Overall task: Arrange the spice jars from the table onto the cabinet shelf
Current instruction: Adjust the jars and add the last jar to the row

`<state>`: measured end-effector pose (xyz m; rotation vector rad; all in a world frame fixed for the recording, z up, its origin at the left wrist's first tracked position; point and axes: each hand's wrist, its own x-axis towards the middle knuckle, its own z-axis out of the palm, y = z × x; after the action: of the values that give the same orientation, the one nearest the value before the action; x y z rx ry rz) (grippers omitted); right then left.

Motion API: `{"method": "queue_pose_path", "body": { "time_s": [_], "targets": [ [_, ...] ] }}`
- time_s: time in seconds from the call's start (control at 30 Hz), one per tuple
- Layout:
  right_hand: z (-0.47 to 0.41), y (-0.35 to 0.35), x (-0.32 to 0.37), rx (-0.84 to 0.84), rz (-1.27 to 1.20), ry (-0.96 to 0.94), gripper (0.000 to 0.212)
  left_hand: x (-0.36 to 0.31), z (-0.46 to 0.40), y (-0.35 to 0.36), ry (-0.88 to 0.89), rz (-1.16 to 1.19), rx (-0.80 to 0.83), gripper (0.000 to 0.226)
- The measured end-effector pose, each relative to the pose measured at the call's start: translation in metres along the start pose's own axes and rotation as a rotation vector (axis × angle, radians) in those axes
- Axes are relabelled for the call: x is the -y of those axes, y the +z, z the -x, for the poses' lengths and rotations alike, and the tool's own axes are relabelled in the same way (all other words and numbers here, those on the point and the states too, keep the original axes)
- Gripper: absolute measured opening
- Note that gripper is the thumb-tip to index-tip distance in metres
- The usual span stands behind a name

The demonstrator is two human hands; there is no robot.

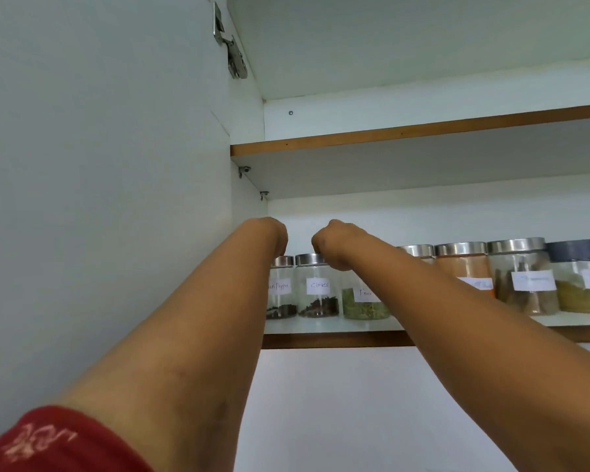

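Observation:
Several glass spice jars with metal lids stand in a row on the lower cabinet shelf point(334, 324). From the left they are the black pepper jar point(281, 287), the cloves jar point(317, 289) and the fennel jar point(365, 303). My left hand point(273, 236) bends down over the black pepper jar's lid, its fingers hidden behind the wrist. My right hand point(331, 247) is curled over the top of the fennel jar, covering its lid. Right of my arm stand an orange powder jar point(464, 267), a jar of brown sticks point(525, 284) and a dark-lidded jar point(583, 281).
The open cabinet door point(99, 165) with its hinge point(235, 59) stands close on the left. An upper shelf point(406, 134) runs above the jars. White wall point(338, 403) shows below the lower shelf. A red sleeve point(48, 441) is on my left arm.

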<state>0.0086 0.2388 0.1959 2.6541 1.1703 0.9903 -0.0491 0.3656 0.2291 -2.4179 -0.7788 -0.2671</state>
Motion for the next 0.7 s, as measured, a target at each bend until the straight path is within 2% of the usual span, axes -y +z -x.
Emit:
{"method": "queue_pose_path", "body": {
  "time_s": [0.03,0.13,0.27,0.37,0.5,0.63,0.7],
  "targets": [
    [-0.008,0.0,0.004,0.052,0.033,0.014,0.014,-0.001,-0.007,-0.002,0.004,-0.009,0.036,0.035],
    [-0.034,0.002,0.013,0.111,0.054,0.058,0.028,0.001,-0.037,-0.004,0.006,-0.05,0.155,0.034],
    [-0.057,0.006,0.015,0.187,0.065,0.08,0.028,0.013,-0.064,0.0,0.065,-0.042,0.331,0.049],
    [-0.066,0.014,0.015,0.208,0.099,0.091,0.028,0.004,-0.069,0.005,0.093,-0.117,0.352,0.061],
    [-0.071,0.019,0.018,0.247,0.125,0.092,0.028,-0.002,-0.098,0.021,0.102,-0.184,0.308,0.094],
    [-0.073,0.023,0.021,0.282,0.167,0.103,0.023,-0.002,-0.09,0.019,0.092,-0.144,0.301,0.069],
    [-0.072,0.021,0.022,0.265,0.174,0.093,0.027,-0.001,-0.085,0.017,0.107,-0.112,0.302,0.079]
  ]
}}
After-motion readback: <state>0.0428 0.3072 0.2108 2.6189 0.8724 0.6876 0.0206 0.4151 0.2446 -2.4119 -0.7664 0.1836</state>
